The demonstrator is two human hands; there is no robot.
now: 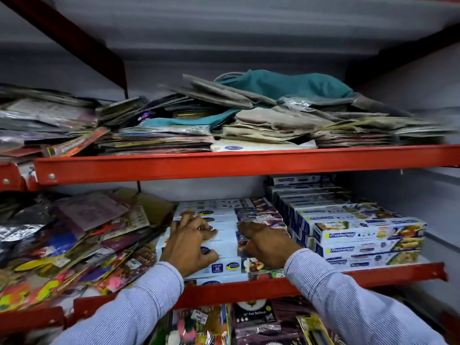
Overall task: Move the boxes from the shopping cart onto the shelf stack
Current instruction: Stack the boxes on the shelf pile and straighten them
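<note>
A stack of long white boxes (224,215) with blue logos and food pictures lies on the middle red shelf (249,291). My left hand (189,242) rests flat on the top of this stack, fingers spread, at its left end. On the right part of the same stack my right hand (266,242) presses down, fingers bent over the boxes. Neither hand lifts a box clear of the stack. A taller stack of similar Freshwrapp boxes (361,232) stands just to the right. The shopping cart is out of view.
Loose colourful packets (74,245) crowd the left of the middle shelf, touching the box stack. The upper red shelf (224,165) holds piled flat packets and a teal cloth bag (286,85). More packets (249,319) hang below. A grey wall closes the right side.
</note>
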